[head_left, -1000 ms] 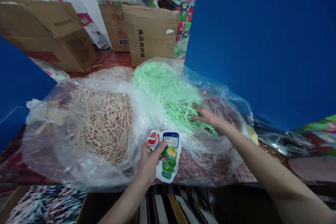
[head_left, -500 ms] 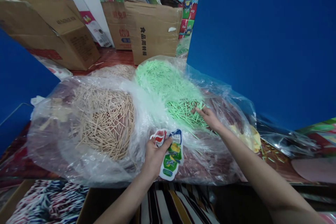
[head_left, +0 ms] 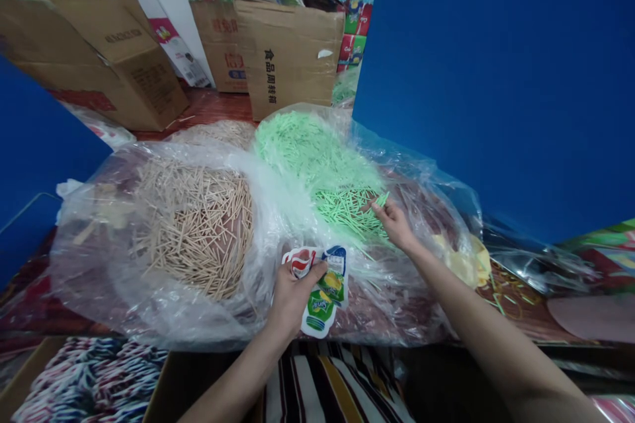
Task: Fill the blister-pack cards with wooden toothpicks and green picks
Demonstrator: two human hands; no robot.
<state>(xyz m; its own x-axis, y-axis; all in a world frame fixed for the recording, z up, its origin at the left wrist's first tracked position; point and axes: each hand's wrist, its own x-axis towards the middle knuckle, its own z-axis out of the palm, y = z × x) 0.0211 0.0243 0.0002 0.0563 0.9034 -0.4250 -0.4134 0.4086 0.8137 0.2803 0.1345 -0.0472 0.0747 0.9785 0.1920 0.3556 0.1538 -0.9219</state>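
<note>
My left hand grips a few bottle-shaped printed cards, fanned apart, with green Sprite prints and a red-and-white one showing. They are above the front of a clear plastic bag. My right hand is at the right edge of a pile of thin green sticks lying in the open bag. Its thumb and fingers are pinched together, and a few green stick ends poke up at the fingertips; how many it holds is unclear.
Left of the green pile lies a bag of beige sticks. Cardboard boxes stand behind, with small printed packs stacked beyond. Blue panels flank the table. A box of bundled printed pieces sits below at the left.
My right hand has shifted slightly, and the green stick ends stand out more at its fingertips. The cards in my left hand have turned and spread a little.
</note>
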